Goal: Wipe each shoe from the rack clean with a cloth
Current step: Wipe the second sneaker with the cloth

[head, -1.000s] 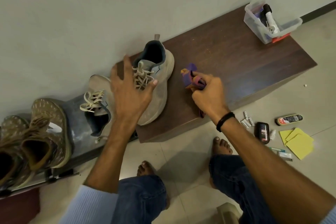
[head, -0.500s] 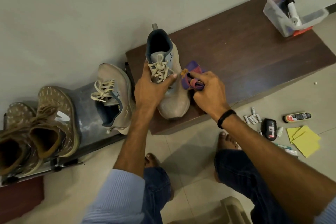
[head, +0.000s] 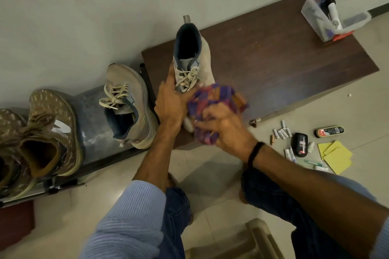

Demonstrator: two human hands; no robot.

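- The shoe stands on the bench with its heel to the wall, where it was half a second ago. It has been squared up since the second before that.
- The cloth was a small wad beside the shoe. It is now opened out and laid over the toe, so wiping appears to have just begun on this shoe.
- The left hand was spread above the laces a second ago. It now grips the shoe's left side at the laces and steadies it.
- The right hand has gone from pinching the wad to clutching a bunch of cloth at the toe. It is blurred, likely mid-rub.
- Judged from this, one shoe is in hand and the others are still untouched.
- A plain wall backs everything, and the floor is pale tile.
- The bench is dark wood with a few specks on it.
- The rack sits just left of the bench and is metal and scuffed. It holds the mate and the brown shoes.
- A clear box of supplies sits on the bench's far end.
- Yellow notes, a tin and batteries lie on the floor at right.
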